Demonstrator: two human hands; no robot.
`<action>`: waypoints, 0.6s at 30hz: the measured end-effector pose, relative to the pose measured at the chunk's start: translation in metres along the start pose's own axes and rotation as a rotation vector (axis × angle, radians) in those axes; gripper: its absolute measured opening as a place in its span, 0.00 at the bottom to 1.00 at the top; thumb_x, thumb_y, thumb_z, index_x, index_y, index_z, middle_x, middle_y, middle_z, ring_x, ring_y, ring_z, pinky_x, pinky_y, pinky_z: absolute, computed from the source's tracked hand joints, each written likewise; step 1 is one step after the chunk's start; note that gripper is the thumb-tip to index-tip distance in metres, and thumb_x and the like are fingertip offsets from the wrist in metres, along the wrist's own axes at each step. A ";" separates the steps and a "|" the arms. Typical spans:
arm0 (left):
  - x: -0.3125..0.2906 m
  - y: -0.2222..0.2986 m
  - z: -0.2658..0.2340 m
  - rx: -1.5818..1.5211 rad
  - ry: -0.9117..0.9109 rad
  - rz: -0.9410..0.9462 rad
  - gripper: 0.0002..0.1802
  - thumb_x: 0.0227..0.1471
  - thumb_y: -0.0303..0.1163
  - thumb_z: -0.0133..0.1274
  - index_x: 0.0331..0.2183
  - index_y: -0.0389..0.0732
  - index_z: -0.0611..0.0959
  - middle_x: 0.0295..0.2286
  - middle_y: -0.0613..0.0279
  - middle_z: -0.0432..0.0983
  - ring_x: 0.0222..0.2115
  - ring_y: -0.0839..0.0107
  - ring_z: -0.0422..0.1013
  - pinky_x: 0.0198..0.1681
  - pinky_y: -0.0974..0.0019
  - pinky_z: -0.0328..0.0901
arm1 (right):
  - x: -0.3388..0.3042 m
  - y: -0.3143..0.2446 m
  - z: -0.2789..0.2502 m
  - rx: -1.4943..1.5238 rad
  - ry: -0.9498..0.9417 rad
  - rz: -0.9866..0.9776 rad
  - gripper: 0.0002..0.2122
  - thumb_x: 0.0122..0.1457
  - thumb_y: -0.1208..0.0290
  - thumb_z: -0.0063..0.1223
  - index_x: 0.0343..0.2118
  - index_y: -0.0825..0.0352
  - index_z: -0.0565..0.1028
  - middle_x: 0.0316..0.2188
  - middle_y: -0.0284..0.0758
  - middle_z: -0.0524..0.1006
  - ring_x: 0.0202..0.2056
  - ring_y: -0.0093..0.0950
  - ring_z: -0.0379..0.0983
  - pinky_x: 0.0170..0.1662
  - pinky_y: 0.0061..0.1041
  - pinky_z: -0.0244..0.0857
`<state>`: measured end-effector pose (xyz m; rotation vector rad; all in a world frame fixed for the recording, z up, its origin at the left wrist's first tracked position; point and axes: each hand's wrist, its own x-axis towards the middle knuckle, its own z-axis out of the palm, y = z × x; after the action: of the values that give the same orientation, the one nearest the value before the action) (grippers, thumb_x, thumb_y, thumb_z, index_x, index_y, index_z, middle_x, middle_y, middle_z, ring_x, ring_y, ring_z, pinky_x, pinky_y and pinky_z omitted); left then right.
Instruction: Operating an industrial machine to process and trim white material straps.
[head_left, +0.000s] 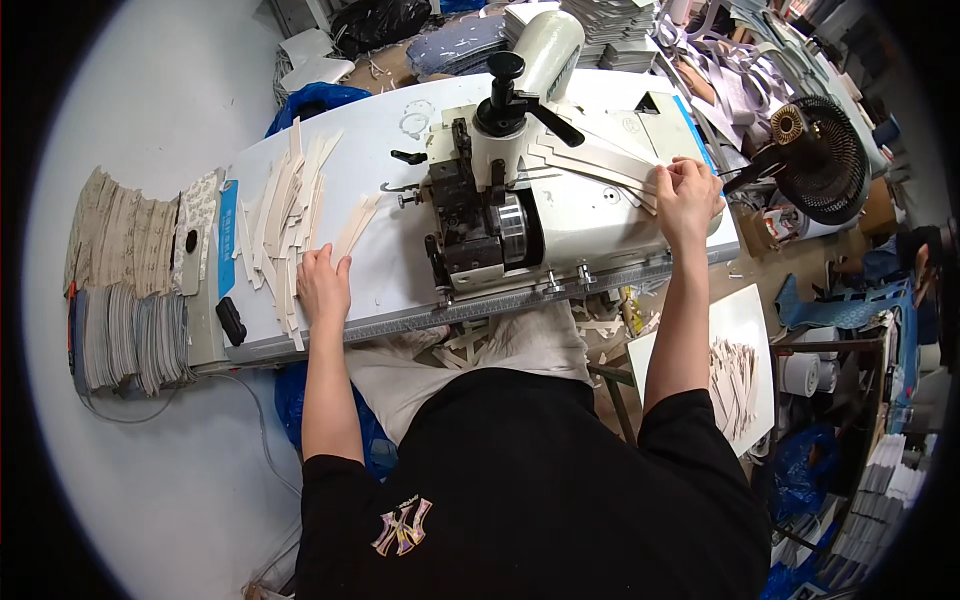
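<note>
My right hand (690,203) is closed on the right-hand ends of several long cream strips (600,165), which fan out to the left over the machine's flat top. The head of a cream and black industrial sewing machine (490,215) stands left of them. On the white tabletop my left hand (325,288) lies with thumb and fingers apart, at the right edge of a loose pile of cream strips (285,210). What its fingertips touch is partly hidden. A few shorter strips (357,225) lie just right of that hand.
Stacks of folded fabric pieces (135,335) stand left of the table. A small black object (231,320) sits at its left front corner. A black fan (822,160) is at the right. Below it, a white board (745,320) bears more strips. Fabric heaps lie behind the table.
</note>
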<state>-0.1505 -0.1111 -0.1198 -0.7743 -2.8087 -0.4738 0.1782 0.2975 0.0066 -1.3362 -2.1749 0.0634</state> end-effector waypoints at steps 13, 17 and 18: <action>0.008 0.027 -0.082 -0.549 -0.052 0.031 0.16 0.59 0.32 0.64 0.47 0.36 0.85 0.43 0.53 0.81 0.46 0.55 0.77 0.51 0.59 0.71 | -0.044 -0.066 0.008 0.052 -0.226 -0.386 0.20 0.71 0.56 0.53 0.59 0.61 0.76 0.62 0.36 0.73 0.64 0.40 0.64 0.66 0.46 0.56; 0.006 0.077 -0.133 -0.762 -0.220 0.213 0.17 0.57 0.34 0.66 0.46 0.38 0.86 0.40 0.53 0.81 0.45 0.55 0.77 0.49 0.59 0.71 | -0.045 -0.068 0.016 0.045 -0.146 -0.394 0.19 0.70 0.57 0.55 0.58 0.61 0.76 0.62 0.36 0.73 0.64 0.41 0.64 0.66 0.45 0.56; 0.006 0.086 -0.137 -0.740 -0.242 0.307 0.17 0.57 0.34 0.67 0.46 0.39 0.87 0.39 0.54 0.80 0.43 0.56 0.76 0.48 0.59 0.71 | -0.046 -0.071 0.016 0.042 -0.143 -0.392 0.19 0.70 0.57 0.55 0.58 0.61 0.76 0.62 0.36 0.73 0.64 0.41 0.64 0.66 0.45 0.56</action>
<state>-0.0973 -0.0863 0.0310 -1.4470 -2.6114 -1.4779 0.1287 0.2280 -0.0043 -0.8852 -2.5030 0.0524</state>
